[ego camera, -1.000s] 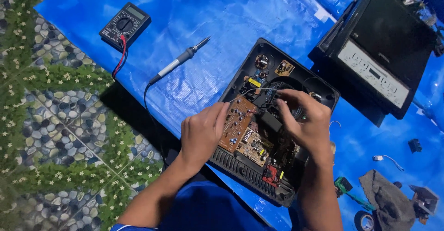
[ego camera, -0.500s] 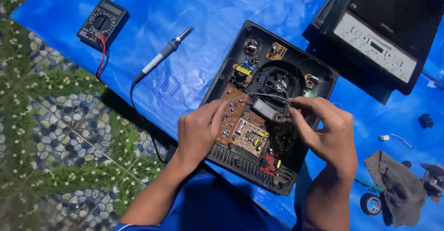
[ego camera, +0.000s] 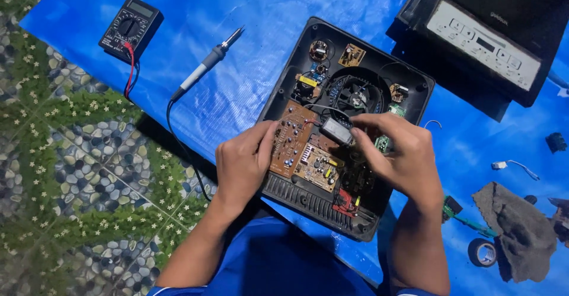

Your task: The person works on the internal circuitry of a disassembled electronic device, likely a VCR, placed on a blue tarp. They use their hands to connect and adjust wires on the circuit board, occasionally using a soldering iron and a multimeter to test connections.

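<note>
Pinching a small grey part [ego camera: 336, 130], the right hand [ego camera: 398, 154] is hovering at three o'clock of the circuit board [ego camera: 299, 148], which the left hand [ego camera: 243, 162] is steadying by its edge.

Blue tarp [ego camera: 249, 29] in sunlight, pebble-and-flower patterned floor [ego camera: 71, 171] at left

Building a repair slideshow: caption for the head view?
Both hands, left hand and right hand, work on the brown circuit board inside an opened black appliance base.
</note>
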